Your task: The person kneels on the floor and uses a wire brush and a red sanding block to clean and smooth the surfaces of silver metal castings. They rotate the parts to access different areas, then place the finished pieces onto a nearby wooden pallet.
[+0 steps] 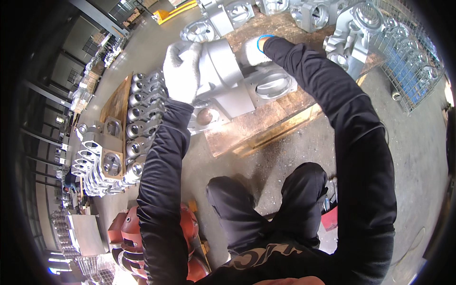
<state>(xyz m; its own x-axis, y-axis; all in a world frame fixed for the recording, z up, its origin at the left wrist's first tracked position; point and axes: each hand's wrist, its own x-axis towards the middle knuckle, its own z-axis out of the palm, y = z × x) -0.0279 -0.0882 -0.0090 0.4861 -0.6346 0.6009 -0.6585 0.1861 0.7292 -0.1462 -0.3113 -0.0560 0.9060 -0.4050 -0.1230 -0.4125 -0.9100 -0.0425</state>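
Observation:
Before me a large silver-grey metal casting (224, 71), with a rounded body and flanged ends, lies on a wooden pallet top (245, 128). My left hand (183, 69), in a white knit glove, is curled against the casting's left end, its fingertips partly hidden. Beyond the casting's right side rests my right hand (254, 51), also gloved in white with a blue cuff edge. The casting and the glare hide its fingers, so its grip is unclear. An oval port (273, 85) opens in the casting's right flange; a round-holed flange (208, 117) is at the left.
More metal castings (310, 16) stand along the pallet's far side. On the right is a wire mesh cage (409, 67) holding parts. Rows of castings (137, 110) fill the left, with red-orange metal parts (130, 228) lower down. A yellow pallet jack (164, 16) stands far off.

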